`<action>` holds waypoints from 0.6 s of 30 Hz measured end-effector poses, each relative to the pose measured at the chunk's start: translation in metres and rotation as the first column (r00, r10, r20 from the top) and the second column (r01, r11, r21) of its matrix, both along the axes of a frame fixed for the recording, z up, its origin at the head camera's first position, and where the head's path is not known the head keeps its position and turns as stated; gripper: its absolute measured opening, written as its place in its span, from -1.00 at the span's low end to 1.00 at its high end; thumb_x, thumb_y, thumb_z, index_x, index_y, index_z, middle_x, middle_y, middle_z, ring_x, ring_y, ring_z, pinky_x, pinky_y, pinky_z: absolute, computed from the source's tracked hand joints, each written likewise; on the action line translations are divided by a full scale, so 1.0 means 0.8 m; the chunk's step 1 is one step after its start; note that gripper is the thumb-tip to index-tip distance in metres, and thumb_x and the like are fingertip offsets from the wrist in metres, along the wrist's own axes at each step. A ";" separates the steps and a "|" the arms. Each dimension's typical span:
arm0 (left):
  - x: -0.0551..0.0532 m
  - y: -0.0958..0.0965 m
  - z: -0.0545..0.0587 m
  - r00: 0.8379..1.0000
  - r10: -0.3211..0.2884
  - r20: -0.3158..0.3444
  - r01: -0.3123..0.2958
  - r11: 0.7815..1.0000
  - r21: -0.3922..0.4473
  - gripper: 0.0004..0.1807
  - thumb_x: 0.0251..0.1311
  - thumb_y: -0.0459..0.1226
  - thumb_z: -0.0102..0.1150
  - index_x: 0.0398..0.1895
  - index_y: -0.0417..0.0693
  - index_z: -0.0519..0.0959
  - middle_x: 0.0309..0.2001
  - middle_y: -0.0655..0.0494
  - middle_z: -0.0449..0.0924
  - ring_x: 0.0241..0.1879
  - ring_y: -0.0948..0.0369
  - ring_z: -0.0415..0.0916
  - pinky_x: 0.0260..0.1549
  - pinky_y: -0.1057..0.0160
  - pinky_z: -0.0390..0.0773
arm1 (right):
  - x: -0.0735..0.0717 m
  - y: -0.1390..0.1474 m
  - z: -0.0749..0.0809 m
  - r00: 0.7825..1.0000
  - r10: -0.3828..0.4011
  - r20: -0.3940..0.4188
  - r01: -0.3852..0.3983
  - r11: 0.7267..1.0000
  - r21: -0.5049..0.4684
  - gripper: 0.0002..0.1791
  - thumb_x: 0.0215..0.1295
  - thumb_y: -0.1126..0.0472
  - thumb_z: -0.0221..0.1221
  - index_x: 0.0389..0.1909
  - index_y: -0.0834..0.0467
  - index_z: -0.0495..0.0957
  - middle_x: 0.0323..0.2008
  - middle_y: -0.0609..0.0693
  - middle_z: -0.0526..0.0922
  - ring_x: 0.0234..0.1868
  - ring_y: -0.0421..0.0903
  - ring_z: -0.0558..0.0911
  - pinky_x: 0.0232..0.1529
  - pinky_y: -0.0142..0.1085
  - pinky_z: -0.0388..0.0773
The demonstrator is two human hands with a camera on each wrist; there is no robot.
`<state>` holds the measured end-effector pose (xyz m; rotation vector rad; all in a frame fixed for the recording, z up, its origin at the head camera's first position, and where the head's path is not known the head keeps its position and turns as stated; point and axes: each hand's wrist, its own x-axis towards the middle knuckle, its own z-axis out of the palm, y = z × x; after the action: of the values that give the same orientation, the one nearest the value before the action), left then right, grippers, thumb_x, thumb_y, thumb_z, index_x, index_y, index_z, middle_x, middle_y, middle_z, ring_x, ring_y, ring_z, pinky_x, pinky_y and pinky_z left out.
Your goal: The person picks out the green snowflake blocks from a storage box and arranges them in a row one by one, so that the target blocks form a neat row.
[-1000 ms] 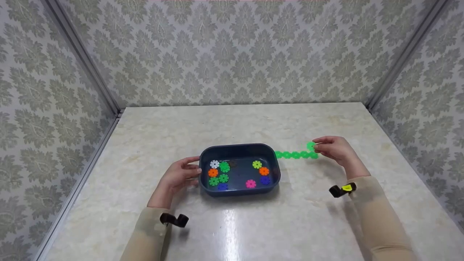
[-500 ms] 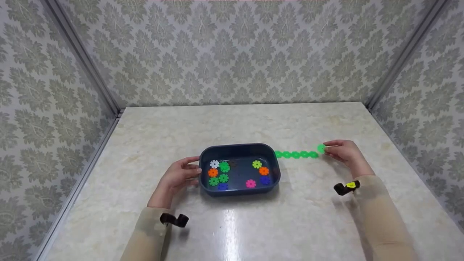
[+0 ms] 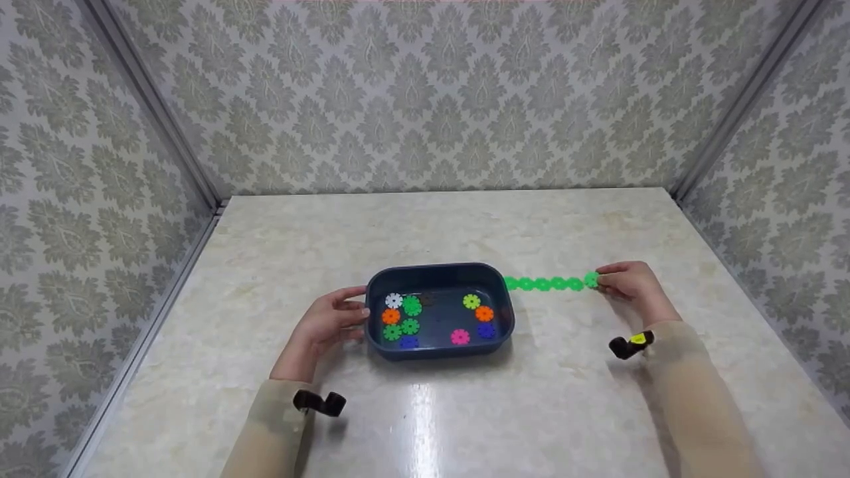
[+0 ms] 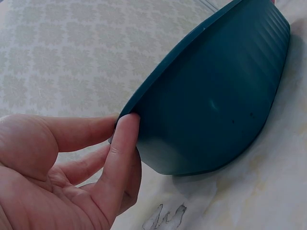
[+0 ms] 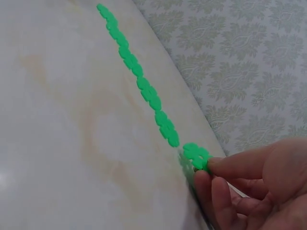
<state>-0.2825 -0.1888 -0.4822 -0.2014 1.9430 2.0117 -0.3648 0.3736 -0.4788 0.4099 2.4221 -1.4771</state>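
In the head view my right hand (image 3: 631, 285) pinches a green snowflake-shaped building disc (image 3: 592, 279) between thumb and fingers, close over the table. The disc is right beside the near end of a row of several matching green discs (image 3: 543, 284), and a narrow gap shows between them in the right wrist view (image 5: 196, 155). My left hand (image 3: 330, 318) holds the left end of a dark blue plastic basin (image 3: 438, 353), its fingertips at the rim in the left wrist view. The row's far end meets the basin's right side, seen from the head.
Inside the basin lie several loose discs: white, orange (image 3: 484, 313), green (image 3: 410, 326), yellow-green, pink (image 3: 459, 336) and blue, mostly along its two ends. A pale marbled table (image 3: 425, 226) bears everything, with patterned walls (image 3: 412, 99) behind and at both sides.
My right hand first moves rightward with its green disc from above the row's end, then slightly down toward the table beside that end. The left hand and basin stay put.
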 end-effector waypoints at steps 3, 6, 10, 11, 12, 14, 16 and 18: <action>0.000 0.000 0.000 1.000 0.001 0.004 -0.001 1.000 -0.001 -0.32 0.31 -0.45 0.28 0.50 -0.13 0.35 -0.13 0.08 0.56 -0.28 0.27 0.62 -0.36 0.29 0.72 | -0.001 -0.001 0.000 1.000 0.013 -0.009 -0.013 0.999 0.038 -0.47 0.46 0.25 0.19 0.36 0.40 0.43 -0.39 -0.22 0.70 -0.35 -0.36 0.68 -0.27 -0.46 0.64; 0.000 -0.001 0.000 1.000 -0.001 0.004 0.001 1.000 0.001 -0.32 0.31 -0.45 0.29 0.50 -0.13 0.35 -0.13 0.08 0.56 -0.28 0.27 0.62 -0.36 0.28 0.73 | -0.002 -0.002 0.000 1.000 0.026 -0.015 -0.025 0.997 0.072 -0.48 0.46 0.25 0.19 0.34 0.41 0.45 -0.39 -0.22 0.70 -0.36 -0.36 0.68 -0.27 -0.47 0.64; 0.000 -0.001 -0.001 1.000 -0.002 0.003 0.002 1.000 -0.004 -0.31 0.31 -0.44 0.29 0.50 -0.12 0.35 -0.13 0.08 0.54 -0.29 0.27 0.62 -0.35 0.28 0.73 | -0.002 -0.003 0.001 0.999 0.038 -0.009 -0.037 0.994 0.104 -0.49 0.46 0.25 0.18 0.33 0.42 0.46 -0.39 -0.20 0.71 -0.37 -0.35 0.68 -0.28 -0.45 0.65; 0.000 -0.001 -0.001 1.000 0.000 0.004 0.000 1.000 -0.004 -0.32 0.31 -0.44 0.29 0.50 -0.12 0.35 -0.13 0.08 0.54 -0.29 0.27 0.62 -0.36 0.28 0.73 | -0.003 -0.002 0.001 0.999 0.039 -0.005 -0.038 0.993 0.108 -0.49 0.46 0.25 0.18 0.33 0.42 0.46 -0.39 -0.19 0.71 -0.38 -0.34 0.67 -0.28 -0.44 0.65; 0.000 -0.001 -0.001 1.000 0.002 0.004 -0.002 1.000 -0.004 -0.32 0.31 -0.44 0.29 0.50 -0.12 0.36 -0.13 0.08 0.54 -0.30 0.28 0.62 -0.36 0.28 0.73 | -0.003 -0.002 0.002 0.999 0.039 -0.004 -0.039 0.993 0.110 -0.49 0.46 0.25 0.18 0.33 0.43 0.46 -0.40 -0.18 0.71 -0.38 -0.34 0.67 -0.28 -0.44 0.65; 0.000 -0.001 -0.001 1.000 0.003 0.004 -0.003 1.000 -0.006 -0.32 0.31 -0.45 0.29 0.49 -0.11 0.36 -0.12 0.07 0.53 -0.31 0.28 0.62 -0.37 0.29 0.73 | -0.004 -0.001 0.002 0.999 0.038 0.001 -0.038 0.993 0.115 -0.50 0.46 0.25 0.17 0.31 0.43 0.47 -0.41 -0.18 0.71 -0.39 -0.33 0.67 -0.29 -0.43 0.65; 0.000 0.000 -0.001 1.000 0.008 0.007 -0.008 1.000 -0.004 -0.32 0.31 -0.45 0.28 0.49 -0.11 0.36 -0.12 0.07 0.53 -0.30 0.27 0.62 -0.38 0.28 0.73 | -0.004 0.000 0.003 0.999 0.034 0.007 -0.035 0.992 0.124 -0.51 0.46 0.25 0.17 0.30 0.43 0.48 -0.42 -0.18 0.71 -0.40 -0.33 0.66 -0.28 -0.44 0.65; 0.000 0.001 -0.001 1.000 0.012 0.011 -0.012 1.000 -0.006 -0.33 0.31 -0.46 0.28 0.49 -0.09 0.37 -0.11 0.06 0.53 -0.29 0.26 0.62 -0.37 0.28 0.73 | -0.005 0.002 0.004 0.999 0.034 0.014 -0.036 0.991 0.131 -0.51 0.47 0.24 0.16 0.30 0.43 0.48 -0.42 -0.18 0.71 -0.40 -0.33 0.66 -0.28 -0.43 0.65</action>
<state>-0.2828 -0.1884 -0.4833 -0.2259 1.9462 2.0085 -0.3684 0.3752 -0.4760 0.4001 2.5120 -1.3020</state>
